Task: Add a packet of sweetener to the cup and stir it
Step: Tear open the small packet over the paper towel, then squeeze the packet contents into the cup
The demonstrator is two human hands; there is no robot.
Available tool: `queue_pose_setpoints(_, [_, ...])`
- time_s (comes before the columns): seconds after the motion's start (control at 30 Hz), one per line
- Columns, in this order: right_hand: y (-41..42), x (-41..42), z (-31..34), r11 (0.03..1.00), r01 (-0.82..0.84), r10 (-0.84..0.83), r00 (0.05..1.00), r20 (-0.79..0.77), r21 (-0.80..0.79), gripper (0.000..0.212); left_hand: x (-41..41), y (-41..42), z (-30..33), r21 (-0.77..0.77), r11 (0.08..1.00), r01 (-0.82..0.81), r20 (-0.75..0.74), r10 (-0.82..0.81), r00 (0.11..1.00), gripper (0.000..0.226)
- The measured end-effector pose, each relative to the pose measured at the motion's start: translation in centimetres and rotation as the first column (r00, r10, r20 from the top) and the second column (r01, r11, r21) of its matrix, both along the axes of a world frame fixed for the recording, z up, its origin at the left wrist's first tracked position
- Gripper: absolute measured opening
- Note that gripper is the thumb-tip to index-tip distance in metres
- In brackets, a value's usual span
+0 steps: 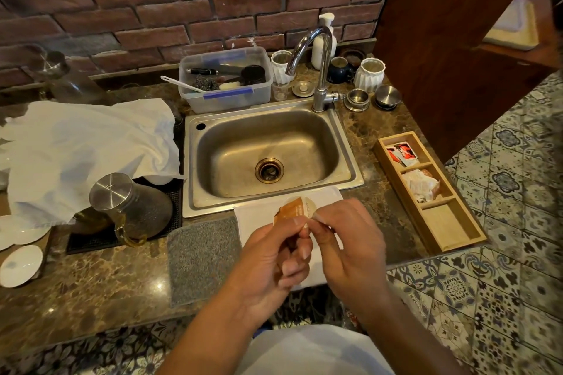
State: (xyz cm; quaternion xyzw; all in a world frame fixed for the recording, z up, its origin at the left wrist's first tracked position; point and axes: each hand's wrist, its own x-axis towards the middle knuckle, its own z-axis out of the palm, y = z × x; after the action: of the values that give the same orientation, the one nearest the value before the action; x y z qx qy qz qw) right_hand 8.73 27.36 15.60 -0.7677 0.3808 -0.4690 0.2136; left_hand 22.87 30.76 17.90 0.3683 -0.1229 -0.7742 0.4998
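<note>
An orange and white sweetener packet (294, 209) is pinched between both hands above the counter's front edge, just in front of the sink. My left hand (271, 259) grips its lower left part. My right hand (344, 240) pinches its right edge with thumb and forefinger. Under the hands lies a white napkin (253, 218). The rim of a white cup (313, 202) seems to show just behind the packet, mostly hidden by my hands. More packets fill a wooden tray (426, 192) on the right.
A steel sink (268, 155) with a tap (320, 70) is in the middle. At the left are a glass jug with a metal lid (128, 207), a white cloth (85, 155), saucers (21, 265) and a grey mat (202, 259). A plastic tub (225, 82) and jars stand behind the sink.
</note>
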Motion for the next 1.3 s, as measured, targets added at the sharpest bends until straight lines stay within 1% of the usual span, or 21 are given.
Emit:
queue_pose_setpoints(0.1, [0.3, 0.1, -0.7, 0.996, 0.071, -0.066, 0.994, 0.085, -0.059, 0.012, -1.4, 0.0, 0.0, 0.071, 0.997, -0.038, -0.148, 0.049, 0.988, 0.018])
queue_pose_setpoints(0.17, [0.7, 0.0, -1.2, 0.993, 0.105, -0.098, 0.989, 0.107, -0.058, 0.013, -2.0, 0.1, 0.0, 0.131, 0.99, -0.058, -0.184, 0.081, 0.98, 0.021])
queue_pose_setpoints(0.27, [0.8, -0.4, -1.9, 0.992, 0.125, -0.122, 0.986, 0.113, -0.023, 0.01, -2.5, 0.2, -0.1, 0.18, 0.982, -0.063, -0.208, 0.101, 0.973, 0.021])
queue_pose_setpoints(0.37, [0.8, -0.4, -2.3, 0.984, 0.173, -0.176, 0.981, 0.077, 0.05, 0.029, -2.8, 0.0, -0.2, 0.189, 0.978, -0.083, -0.185, 0.119, 0.976, 0.018])
queue_pose_setpoints(0.43, [0.9, -0.1, -2.1, 0.978, 0.184, -0.191, 0.979, 0.067, 0.096, 0.035, -2.8, -0.2, -0.1, 0.163, 0.983, -0.085, -0.128, 0.106, 0.986, 0.019])
queue_pose_setpoints(0.5, [1.1, 0.1, -1.8, 0.97, 0.162, -0.18, 0.98, 0.087, 0.182, 0.032, -2.6, -0.4, 0.0, 0.122, 0.99, -0.071, -0.07, 0.08, 0.994, 0.019])
queue_pose_setpoints(0.57, [1.4, 0.5, -1.3, 0.935, 0.117, -0.178, 0.972, 0.157, 0.334, 0.023, -2.3, -0.5, 0.1, 0.09, 0.994, -0.054, -0.055, 0.06, 0.997, 0.02])
queue_pose_setpoints(0.63, [1.6, 0.9, -0.5, 0.854, 0.004, -0.192, 0.932, 0.309, 0.52, 0.022, -2.1, -0.7, 0.1, 0.072, 0.996, -0.059, -0.09, 0.065, 0.994, 0.022])
queue_pose_setpoints(0.67, [1.5, 0.8, 0.0, 0.809, -0.071, -0.21, 0.892, 0.401, 0.583, 0.025, -1.8, -0.9, 0.0, 0.063, 0.995, -0.071, -0.121, 0.079, 0.99, 0.022])
queue_pose_setpoints(0.7, [1.4, 0.5, 0.4, 0.78, -0.13, -0.226, 0.853, 0.47, 0.612, 0.028, -1.5, -1.1, 0.0, 0.049, 0.995, -0.089, -0.147, 0.095, 0.985, 0.02])
queue_pose_setpoints(0.77, [1.2, -0.3, 1.2, 0.761, -0.172, -0.232, 0.828, 0.511, 0.625, 0.032, -0.8, -1.5, 0.0, 0.012, 0.993, -0.115, -0.151, 0.115, 0.982, 0.014])
queue_pose_setpoints(0.87, [1.1, -1.0, 1.9, 0.742, -0.189, -0.222, 0.836, 0.502, 0.643, 0.037, -0.6, -1.5, 0.1, -0.039, 0.994, -0.105, -0.146, 0.098, 0.984, 0.015])
queue_pose_setpoints(0.93, [0.9, -1.2, 2.1, 0.71, -0.216, -0.212, 0.842, 0.496, 0.67, 0.042, -1.1, -1.5, 0.1, -0.06, 0.994, -0.088, -0.144, 0.079, 0.986, 0.016])
queue_pose_setpoints(1.03, [0.0, -2.0, 1.5, 0.658, -0.208, -0.196, 0.881, 0.431, 0.724, 0.043, -1.8, -1.5, -0.5, -0.082, 0.994, -0.07, -0.096, 0.062, 0.993, 0.017])
queue_pose_setpoints(1.1, [-1.1, -3.1, 0.2, 0.617, -0.153, -0.209, 0.914, 0.349, 0.772, 0.036, -2.0, -1.3, -1.1, -0.093, 0.993, -0.068, -0.042, 0.064, 0.997, 0.018])
queue_pose_setpoints(1.17, [-2.5, -4.6, -1.9, 0.552, -0.08, -0.259, 0.93, 0.262, 0.83, 0.031, -1.9, -1.0, -1.8, -0.091, 0.994, -0.056, 0.001, 0.057, 0.998, 0.018])
queue_pose_setpoints(1.3, [-5.3, -8.6, -8.2, 0.376, 0.09, -0.424, 0.902, 0.085, 0.922, 0.034, -1.3, -0.9, -3.6, -0.036, 0.997, -0.063, 0.033, 0.064, 0.997, 0.018])
